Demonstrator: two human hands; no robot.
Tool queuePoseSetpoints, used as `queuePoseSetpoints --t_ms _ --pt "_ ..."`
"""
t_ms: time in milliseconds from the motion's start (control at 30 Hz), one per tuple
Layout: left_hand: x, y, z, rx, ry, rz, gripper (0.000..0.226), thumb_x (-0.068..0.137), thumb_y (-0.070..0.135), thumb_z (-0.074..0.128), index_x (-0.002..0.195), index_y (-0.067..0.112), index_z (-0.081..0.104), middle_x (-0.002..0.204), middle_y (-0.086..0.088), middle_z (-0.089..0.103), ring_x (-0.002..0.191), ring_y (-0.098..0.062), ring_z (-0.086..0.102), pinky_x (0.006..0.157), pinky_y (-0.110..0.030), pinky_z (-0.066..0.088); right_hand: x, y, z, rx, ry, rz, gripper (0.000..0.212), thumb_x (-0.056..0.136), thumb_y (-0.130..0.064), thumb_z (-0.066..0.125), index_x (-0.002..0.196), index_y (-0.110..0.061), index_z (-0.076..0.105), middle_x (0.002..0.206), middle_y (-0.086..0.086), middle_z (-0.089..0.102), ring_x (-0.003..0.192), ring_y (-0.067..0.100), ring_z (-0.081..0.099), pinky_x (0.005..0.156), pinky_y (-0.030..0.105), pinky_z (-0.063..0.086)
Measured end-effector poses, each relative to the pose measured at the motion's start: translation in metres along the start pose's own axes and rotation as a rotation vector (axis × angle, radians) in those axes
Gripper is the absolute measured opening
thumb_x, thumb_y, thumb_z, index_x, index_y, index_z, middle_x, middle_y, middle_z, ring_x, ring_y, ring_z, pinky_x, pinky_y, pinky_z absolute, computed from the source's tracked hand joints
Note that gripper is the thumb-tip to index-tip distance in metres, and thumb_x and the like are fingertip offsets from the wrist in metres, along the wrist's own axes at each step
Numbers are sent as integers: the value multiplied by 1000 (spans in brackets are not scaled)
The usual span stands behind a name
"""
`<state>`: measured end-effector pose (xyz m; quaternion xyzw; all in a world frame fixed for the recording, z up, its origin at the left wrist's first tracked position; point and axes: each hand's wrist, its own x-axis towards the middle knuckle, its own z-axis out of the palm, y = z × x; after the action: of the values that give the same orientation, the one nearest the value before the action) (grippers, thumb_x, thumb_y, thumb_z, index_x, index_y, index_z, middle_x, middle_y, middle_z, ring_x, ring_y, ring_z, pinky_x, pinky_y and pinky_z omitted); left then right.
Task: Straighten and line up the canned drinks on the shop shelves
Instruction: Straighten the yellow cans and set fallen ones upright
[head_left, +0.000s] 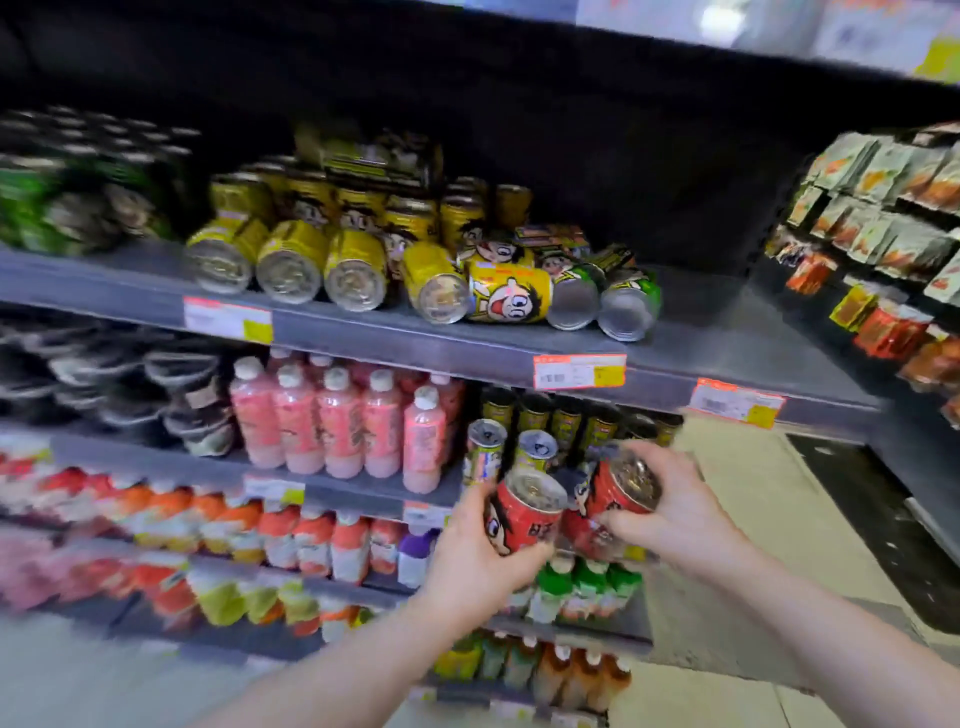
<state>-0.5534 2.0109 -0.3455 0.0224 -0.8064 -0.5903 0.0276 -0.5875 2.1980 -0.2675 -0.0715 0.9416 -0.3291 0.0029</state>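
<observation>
No text is legible: the shelf-edge price tags (579, 371) and the printed labels on the red cans (525, 525) are blurred beyond reading.

Pink bottles (337, 421) stand left of snack packets (883, 208).

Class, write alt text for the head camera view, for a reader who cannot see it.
Left grip holds a red can and right grip holds a second red can, in front of shop shelves. On the upper shelf, yellow cans lie on their sides; pink bottles stand upright below.
</observation>
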Motion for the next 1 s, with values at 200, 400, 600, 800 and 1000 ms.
queuePoseSetpoints --t_ms 200,400,600,800,1000 --pt "-70 -19 -175 19 279 -7 68 49 56 73 107 36 43 104 7 63 97 -8 61 85 -27 49 -14 -152 90 20 -82 -207 75 63 -18 82 128 -19 45 124 3 46 112 15 48 90 21 33" --pt "-139 -32 -314 64 534 -34 49 65 28 81 96 34 44 93 11 60 78 8 57 65 -6 42 -34 -289 171 -4 -202 -439 68 66 -22 78 127 -21 48 113 -3 43 116 16 46 81 12 28" --pt "-163 -48 -404 36 744 -59 53 64 30 81 105 34 47 103 9 62 91 -1 58 80 -16 46 -38 -396 220 17 -321 -604 73 70 -26 72 135 -26 39 120 -10 34 112 7 43 88 14 32" --pt "-149 -65 -484 30 832 -63 49 59 43 78 95 42 45 101 20 59 94 1 57 82 -25 47 -6 -476 261 58 -419 -702 75 71 -27 70 137 -28 35 126 -10 35 107 5 46 85 18 41" --pt "-86 -68 -581 40 877 -50 64 63 38 78 117 33 43 109 15 58 98 -2 58 91 -30 49 68 -560 307 87 -446 -786 71 73 -32 70 135 -32 35 126 -12 34 107 5 44 87 22 44"
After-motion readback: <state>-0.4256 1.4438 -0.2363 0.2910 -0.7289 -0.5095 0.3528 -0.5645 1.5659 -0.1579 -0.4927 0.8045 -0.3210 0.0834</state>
